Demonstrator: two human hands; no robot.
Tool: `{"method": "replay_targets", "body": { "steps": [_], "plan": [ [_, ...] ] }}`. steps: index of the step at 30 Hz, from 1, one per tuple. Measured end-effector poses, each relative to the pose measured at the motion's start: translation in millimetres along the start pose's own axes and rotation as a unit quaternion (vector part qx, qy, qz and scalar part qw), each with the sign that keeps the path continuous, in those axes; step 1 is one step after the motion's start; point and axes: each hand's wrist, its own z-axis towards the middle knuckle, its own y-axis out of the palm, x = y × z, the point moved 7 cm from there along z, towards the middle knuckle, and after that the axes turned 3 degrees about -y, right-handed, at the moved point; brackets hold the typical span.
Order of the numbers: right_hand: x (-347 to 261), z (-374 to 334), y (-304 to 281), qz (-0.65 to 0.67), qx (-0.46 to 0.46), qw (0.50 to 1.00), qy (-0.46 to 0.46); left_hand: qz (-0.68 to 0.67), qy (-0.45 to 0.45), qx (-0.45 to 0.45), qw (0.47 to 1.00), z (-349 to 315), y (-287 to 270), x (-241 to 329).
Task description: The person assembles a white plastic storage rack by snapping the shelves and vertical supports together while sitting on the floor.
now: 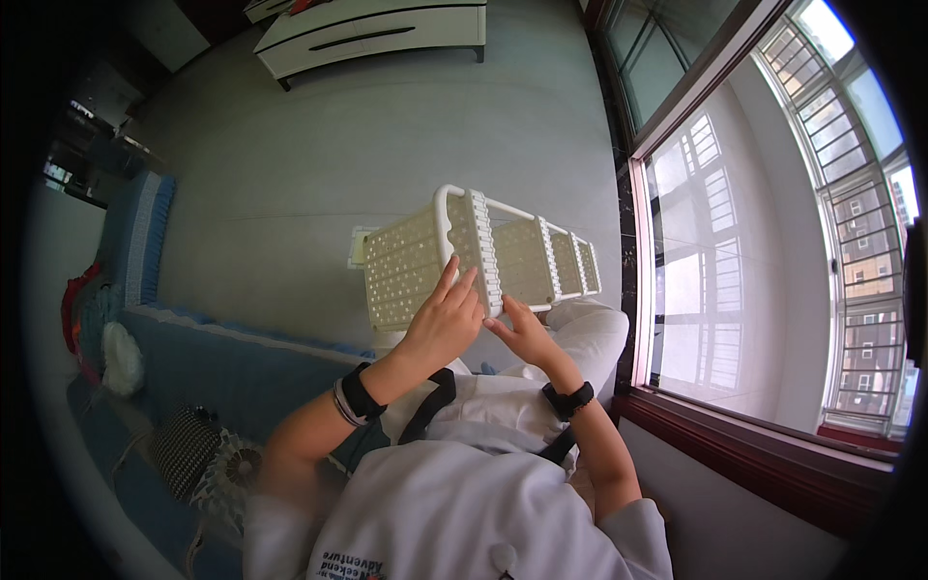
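A cream plastic shelf rack (pixel 522 257) with several perforated tiers lies tipped over in front of me, its tiers running off to the right. My left hand (pixel 445 317) rests against its near end panel, fingers stretched out and slightly spread along the ribbed edge. At the lower corner of that same edge, my right hand (pixel 525 334) has thumb and index finger on either side of the frame. The other fingers of the right hand are partly hidden. Part of the rack is close to my leg in pale trousers (pixel 585 338).
A blue-covered sofa (pixel 251 358) stretches along my left, with a patterned cushion (pixel 184 452) and a white bundle (pixel 121 360) on it. A white cabinet (pixel 377 39) stands far ahead on the grey tiled floor (pixel 387 135). Glass sliding doors (pixel 715 261) line the right side.
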Motion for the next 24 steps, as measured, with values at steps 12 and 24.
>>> {"method": "replay_targets", "body": {
  "steps": [12,24],
  "plan": [
    [8,5,18,0.122,-0.062,0.989,0.052,0.146,-0.003,-0.126,0.981,-3,16,25],
    [-3,41,14,0.144,0.105,0.972,0.151,0.035,0.092,-0.042,0.994,-14,16,22]
  ]
}}
